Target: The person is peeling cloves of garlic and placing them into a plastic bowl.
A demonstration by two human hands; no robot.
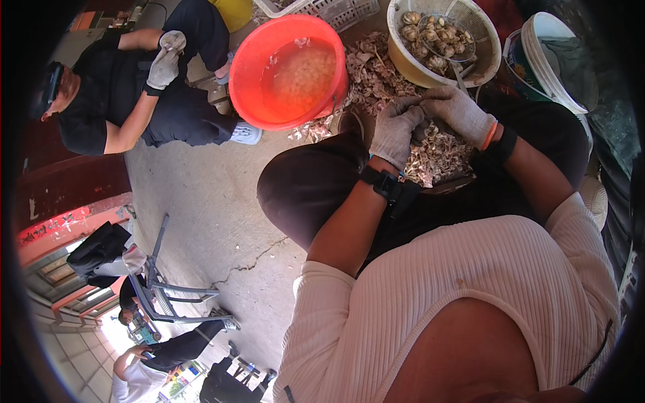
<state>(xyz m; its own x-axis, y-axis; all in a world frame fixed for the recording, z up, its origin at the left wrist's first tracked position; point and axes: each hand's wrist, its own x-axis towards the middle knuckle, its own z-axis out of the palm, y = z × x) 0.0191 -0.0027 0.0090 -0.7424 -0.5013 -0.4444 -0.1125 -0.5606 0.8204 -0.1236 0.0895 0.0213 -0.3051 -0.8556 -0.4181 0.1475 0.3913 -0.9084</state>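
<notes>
My left hand [395, 132] and my right hand [459, 115], both in soiled knit work gloves, meet between my knees over a heap of garlic skins [437, 158]. The fingers of both are bent together around something too hidden to name. Just beyond them stands a yellowish basin [413, 75] with a sieve in it, holding unpeeled garlic bulbs [410, 32]. A wire skimmer [457, 75] with garlic pieces in its bowl rests there, its handle pointing towards my right hand. To the left, a red plastic basin [244, 75] contains pale peeled cloves [307, 70] in cloudy water.
More garlic skins [373, 70] lie on the floor between the basins. A white plastic crate [342, 12] is behind. At right stands a white bucket [541, 55]. A gloved co-worker [136, 101] sits at left; a chair [171, 297] and other people are at lower left.
</notes>
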